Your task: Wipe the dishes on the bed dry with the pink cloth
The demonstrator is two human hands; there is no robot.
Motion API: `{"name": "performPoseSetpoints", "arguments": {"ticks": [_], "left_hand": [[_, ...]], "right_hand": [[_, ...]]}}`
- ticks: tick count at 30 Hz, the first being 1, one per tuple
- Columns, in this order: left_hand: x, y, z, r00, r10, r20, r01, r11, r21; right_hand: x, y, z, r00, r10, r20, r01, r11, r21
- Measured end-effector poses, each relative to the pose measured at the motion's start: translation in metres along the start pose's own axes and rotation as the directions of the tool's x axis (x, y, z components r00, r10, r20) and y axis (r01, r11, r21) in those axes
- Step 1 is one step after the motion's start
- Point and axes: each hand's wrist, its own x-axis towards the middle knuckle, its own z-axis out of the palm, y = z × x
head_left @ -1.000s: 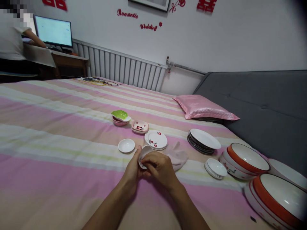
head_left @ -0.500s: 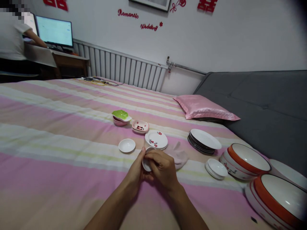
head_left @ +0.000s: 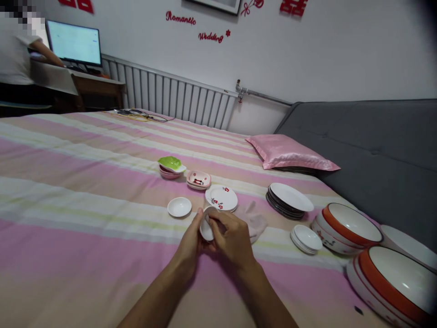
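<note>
**Left hand grasping a small white ceramic bowl (head_left: 205, 229) above a pink-and-cream striped bed (head_left: 85, 273)**

The left hand (head_left: 189, 246) is clasping the tilted bowl from its left side, thumb lying along the rim. The right hand (head_left: 236, 239) is reaching bent fingers into the hollow; its knuckles are hiding part of the fingertips, so I cannot tell whether it is gripping anything.

Toward the bed's left side, the sheet is running open from the forearms outward. A shallow round white dish (head_left: 179, 207) is lying near the left thumb, apart from it. Farther toward the far edge, a green leaf-shaped dish (head_left: 170, 162) is resting on pink bowls (head_left: 170, 175), with a pink square dish (head_left: 199, 178) and white plates with red flowers (head_left: 218, 196) following. A pale pink cloth (head_left: 258, 224) is spreading just beyond the right hand, narrowing the room there. Along the right edge, below the grey padded headboard (head_left: 375, 136), a white-topped, dark-edged plate stack (head_left: 290, 197), small white stacked dishes (head_left: 306, 238) and two large orange-banded white bowls (head_left: 355, 222) are crowding together. Thin dark and yellow cables (head_left: 143, 115) are trailing at the far edge.

Compared with half a second ago, the right hand is covering less of the bowl, and more white interior is showing; the dishes on the bed are staying put.
</note>
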Motion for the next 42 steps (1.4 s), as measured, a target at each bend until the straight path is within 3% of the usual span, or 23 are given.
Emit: {"name": "performPoseSetpoints", "arguments": {"ticks": [7,15,19,24,29,32,36,39,42], "left_hand": [[0.003,0.001,-0.006,0.999,0.048,-0.008,-0.049,0.998,-0.037],[0.002,0.002,-0.004,1.0,0.008,-0.012,-0.008,1.0,0.007],[0.003,0.001,-0.004,1.0,0.017,0.012,-0.017,1.0,-0.001],[0.001,0.0,-0.002,0.997,0.01,0.082,-0.009,1.0,-0.016],[-0.005,-0.005,0.003,0.987,-0.061,0.147,0.058,0.998,0.027],[-0.006,-0.006,0.004,0.987,-0.06,0.148,0.055,0.998,0.039],[-0.005,-0.005,0.002,0.981,-0.052,0.187,0.046,0.998,0.037],[-0.003,-0.004,-0.001,0.978,-0.047,0.206,0.042,0.999,0.027],[-0.003,-0.002,-0.002,0.983,-0.049,0.179,0.049,0.999,0.005]], "right_hand": [[0.005,-0.004,-0.011,0.978,0.031,0.204,-0.057,0.991,0.121],[0.007,-0.003,-0.02,0.924,-0.042,0.379,-0.074,0.955,0.287],[0.005,-0.002,-0.016,0.951,0.005,0.309,-0.069,0.978,0.196],[0.003,-0.001,-0.005,0.997,0.063,0.043,-0.063,0.998,0.008],[0.002,-0.001,0.001,0.961,0.199,-0.191,-0.183,0.978,0.096],[0.001,-0.003,0.003,0.928,0.325,-0.18,-0.273,0.925,0.265],[0.003,-0.005,0.003,0.91,0.41,-0.06,-0.335,0.814,0.475],[0.004,-0.006,0.0,0.939,0.343,0.031,-0.306,0.79,0.532],[0.006,-0.007,-0.006,0.971,0.216,0.106,-0.24,0.836,0.494]]}}
